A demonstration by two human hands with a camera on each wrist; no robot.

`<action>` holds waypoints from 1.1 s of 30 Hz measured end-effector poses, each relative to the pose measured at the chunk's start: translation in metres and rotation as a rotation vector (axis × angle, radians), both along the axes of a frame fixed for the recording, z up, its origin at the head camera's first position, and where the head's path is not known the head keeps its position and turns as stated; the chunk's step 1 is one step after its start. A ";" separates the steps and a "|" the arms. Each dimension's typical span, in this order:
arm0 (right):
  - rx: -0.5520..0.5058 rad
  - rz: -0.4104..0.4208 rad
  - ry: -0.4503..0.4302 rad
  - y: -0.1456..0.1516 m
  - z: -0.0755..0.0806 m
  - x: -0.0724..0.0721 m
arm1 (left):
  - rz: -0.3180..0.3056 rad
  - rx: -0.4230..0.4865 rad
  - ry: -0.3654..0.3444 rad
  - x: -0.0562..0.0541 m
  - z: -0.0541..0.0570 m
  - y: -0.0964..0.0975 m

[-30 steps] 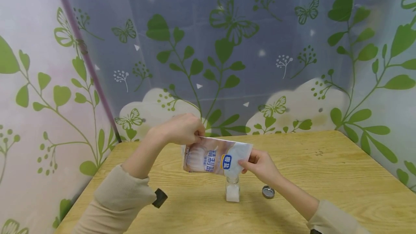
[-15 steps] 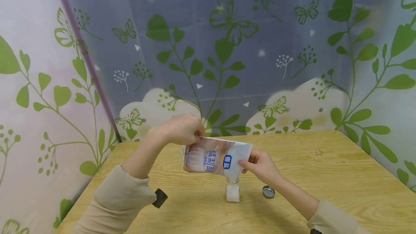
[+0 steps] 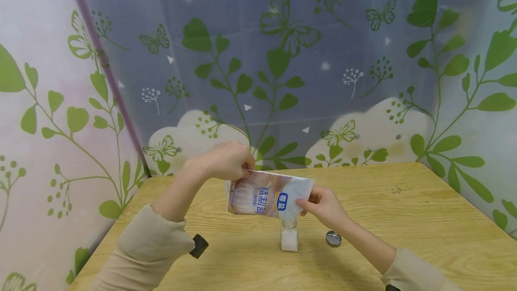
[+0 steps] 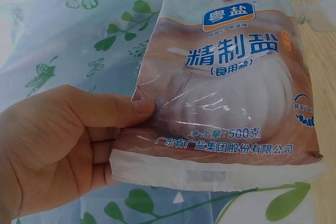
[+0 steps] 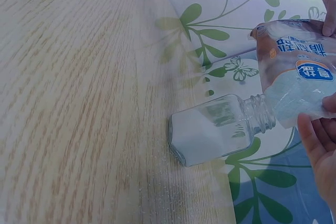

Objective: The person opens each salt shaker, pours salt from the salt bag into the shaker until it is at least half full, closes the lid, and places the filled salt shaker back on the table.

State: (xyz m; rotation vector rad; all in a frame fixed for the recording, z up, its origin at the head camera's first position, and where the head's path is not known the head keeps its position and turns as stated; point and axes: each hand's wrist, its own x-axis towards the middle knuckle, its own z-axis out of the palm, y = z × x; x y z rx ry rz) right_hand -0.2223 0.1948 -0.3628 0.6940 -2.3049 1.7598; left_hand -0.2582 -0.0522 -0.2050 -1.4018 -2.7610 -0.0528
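White salt [image 5: 194, 137] part fills the jar [image 3: 289, 240]; pouring, I judge, is the step in hand. My left hand [image 3: 223, 160] pinches the tilted bag [image 3: 258, 194] by its upper edge, my right hand [image 3: 323, 203] its lower end, just at the upright jar's mouth. Next likely calls for a steady tilt. Count: one jar, one lid [image 3: 333, 239] on the table [image 3: 226, 264], one bag held above.
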 end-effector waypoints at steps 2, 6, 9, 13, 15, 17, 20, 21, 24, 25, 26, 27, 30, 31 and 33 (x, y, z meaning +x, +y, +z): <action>-0.001 0.001 0.005 0.000 0.000 0.001 | -0.001 -0.002 -0.002 0.000 0.000 0.000; -0.010 0.010 0.024 0.000 0.001 0.003 | 0.003 -0.002 -0.005 0.000 0.000 0.001; -0.011 0.009 0.030 0.000 0.001 0.002 | 0.004 -0.009 -0.005 0.000 0.000 0.002; -0.006 0.002 0.018 0.000 -0.001 0.000 | 0.006 -0.021 0.003 0.000 0.000 0.002; -0.004 0.002 0.013 0.000 -0.002 0.000 | 0.008 -0.023 0.008 0.000 0.001 0.002; -0.002 0.003 0.017 0.000 -0.002 -0.001 | 0.010 -0.024 0.012 0.001 0.001 0.002; -0.002 0.002 0.020 0.000 -0.002 -0.001 | 0.012 -0.027 0.014 0.001 0.001 0.002; -0.002 0.001 0.021 0.000 -0.002 -0.001 | 0.013 -0.027 0.014 0.001 0.001 0.002; -0.006 0.001 0.026 0.000 -0.002 -0.001 | 0.012 -0.029 0.016 0.001 0.001 0.003; -0.007 0.001 0.029 0.000 -0.003 0.000 | 0.012 -0.028 0.017 0.001 0.001 0.003; -0.009 0.001 0.030 0.000 -0.003 0.000 | 0.012 -0.028 0.018 0.001 0.002 0.003; -0.011 0.001 0.032 0.001 -0.002 0.000 | 0.013 -0.027 0.018 0.001 0.002 0.003; -0.012 -0.003 0.031 0.001 -0.002 0.001 | 0.016 -0.027 0.019 0.001 0.002 0.004; -0.012 -0.004 0.028 0.001 -0.002 0.001 | 0.016 -0.028 0.018 0.001 0.002 0.004; -0.012 -0.004 0.025 0.001 -0.002 0.001 | 0.015 -0.028 0.013 0.002 0.002 0.004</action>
